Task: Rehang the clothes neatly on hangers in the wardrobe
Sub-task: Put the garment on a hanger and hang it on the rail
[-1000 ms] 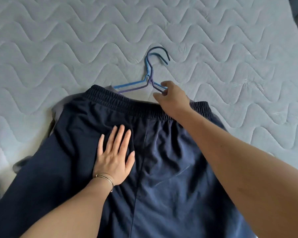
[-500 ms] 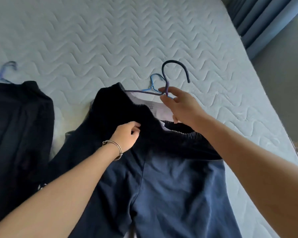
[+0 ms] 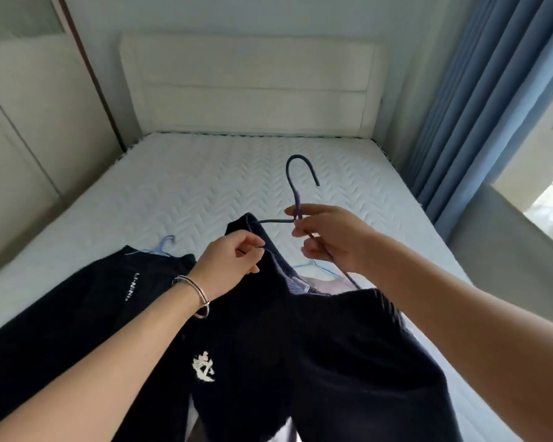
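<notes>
Nearest the body, the navy trousers (image 3: 332, 362) hang in front of both forearms, a white embroidered emblem (image 3: 204, 369) showing below the left wrist, which wears a silver bangle (image 3: 194, 298). The left hand (image 3: 230, 266) is curled, with its fingertips pinching the raised edge of the waistband. Whether it also holds the hanger wire there cannot be told. Just to its right and a little higher, the right hand (image 3: 329, 237) pinches the dark wire hanger (image 3: 297, 186) at the neck, where the hook meets the two arms. One arm of the hanger runs towards the left hand and disappears into the lifted fabric, and the other slants down beneath the right palm. The hands are apart, and each is clamped on its own thing.

This looks like the threading step, with the hanger being worked into the waistband and only one side seated. The next move would call for drawing the slack waistband across the free arm so the trousers hang level.

Below the right hand lie a light-blue hanger (image 3: 313, 266) and a pale garment (image 3: 326, 287). Left of the left hand lies a second dark garment (image 3: 87, 307) with white lettering, on a light-blue hanger of its own (image 3: 166, 245). Beyond the hands are the quilted mattress (image 3: 189, 186), the cream headboard (image 3: 246, 90) and, far right, blue curtains (image 3: 492, 90).
</notes>
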A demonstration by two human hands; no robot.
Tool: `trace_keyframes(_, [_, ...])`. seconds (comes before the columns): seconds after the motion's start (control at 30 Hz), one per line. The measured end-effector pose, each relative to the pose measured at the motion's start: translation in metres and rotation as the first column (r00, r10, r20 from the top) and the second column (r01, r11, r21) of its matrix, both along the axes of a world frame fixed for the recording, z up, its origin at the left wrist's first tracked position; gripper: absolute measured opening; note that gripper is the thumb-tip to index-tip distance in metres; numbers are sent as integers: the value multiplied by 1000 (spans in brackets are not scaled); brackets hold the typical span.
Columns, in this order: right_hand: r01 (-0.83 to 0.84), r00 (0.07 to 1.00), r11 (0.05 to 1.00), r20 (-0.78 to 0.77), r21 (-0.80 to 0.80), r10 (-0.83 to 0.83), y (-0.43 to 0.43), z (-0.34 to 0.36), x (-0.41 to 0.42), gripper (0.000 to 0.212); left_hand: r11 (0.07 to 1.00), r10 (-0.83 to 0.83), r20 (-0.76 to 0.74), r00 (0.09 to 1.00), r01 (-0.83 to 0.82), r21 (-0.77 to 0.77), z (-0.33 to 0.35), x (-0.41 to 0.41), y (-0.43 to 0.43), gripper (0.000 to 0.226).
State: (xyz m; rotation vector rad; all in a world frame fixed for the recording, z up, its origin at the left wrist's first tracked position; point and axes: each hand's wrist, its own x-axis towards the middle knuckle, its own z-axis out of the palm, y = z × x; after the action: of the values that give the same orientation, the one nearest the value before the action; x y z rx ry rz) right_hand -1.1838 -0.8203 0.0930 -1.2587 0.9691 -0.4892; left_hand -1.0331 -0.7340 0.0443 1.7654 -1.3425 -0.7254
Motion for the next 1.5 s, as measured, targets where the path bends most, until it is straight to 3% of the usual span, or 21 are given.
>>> trace_keyframes(0.17, [-45, 966, 994, 258, 104, 17, 61, 84, 40, 23, 998, 6, 22, 1000, -5, -64, 97, -8, 68, 16])
trace_keyframes(0.27, [-188, 926, 981, 340, 47, 161, 96, 120, 61, 21, 989, 99, -10, 995, -99, -108, 150, -16, 114, 19])
trace_keyframes(0.37, [-312, 875, 950, 389, 2, 287, 129, 146, 80, 20, 982, 182, 119, 976, -173, -78, 185, -18, 161, 11])
trace_keyframes(0.43, [-436, 804, 896, 408, -90, 432, 155, 162, 89, 19, 966, 259, 141, 956, -254, -56, 196, -16, 190, 19])
trace_keyframes(0.57, [-629, 647, 650, 176, -427, 742, 211, 189, 104, 16, 877, 469, -72, 880, -474, -81, 208, 0, 247, 20])
trace_keyframes(0.7, [-732, 545, 494, 32, -468, 838, 270, 224, 120, 28, 757, 634, -37, 773, -629, -180, 224, 26, 318, 25])
trace_keyframes(0.77, [-680, 592, 459, -58, -572, 804, 300, 236, 133, 30, 697, 698, 21, 716, -672, -250, 233, 40, 356, 21])
trace_keyframes(0.87, [-450, 717, 421, -37, -787, 696, 342, 241, 160, 21, 629, 763, 54, 645, -719, -295, 243, 65, 418, 25])
trace_keyframes(0.97, [-295, 781, 313, -39, -903, 624, 375, 238, 193, 23, 559, 826, 119, 551, -773, -299, 249, 91, 487, 35])
trace_keyframes(1.07, [-370, 776, 221, -169, -902, 608, 412, 224, 233, 14, 516, 854, 249, 458, -808, -283, 256, 114, 559, 30])
trace_keyframes(1.17, [-562, 650, 54, -400, -826, 646, 464, 202, 274, 29, 491, 857, 331, 396, -823, -287, 264, 136, 626, 27])
trace_keyframes(1.33, [-506, 533, -15, -327, -862, 781, 565, 200, 328, 23, 462, 872, 332, 358, -827, -321, 270, 170, 711, 30])
trace_keyframes(1.43, [-485, 476, 14, -250, -875, 843, 600, 208, 361, 29, 412, 903, 270, 333, -846, -337, 268, 192, 750, 19])
trace_keyframes(1.5, [-472, 460, -38, -282, -881, 842, 612, 206, 383, 33, 376, 923, 229, 310, -855, -359, 266, 210, 773, 20])
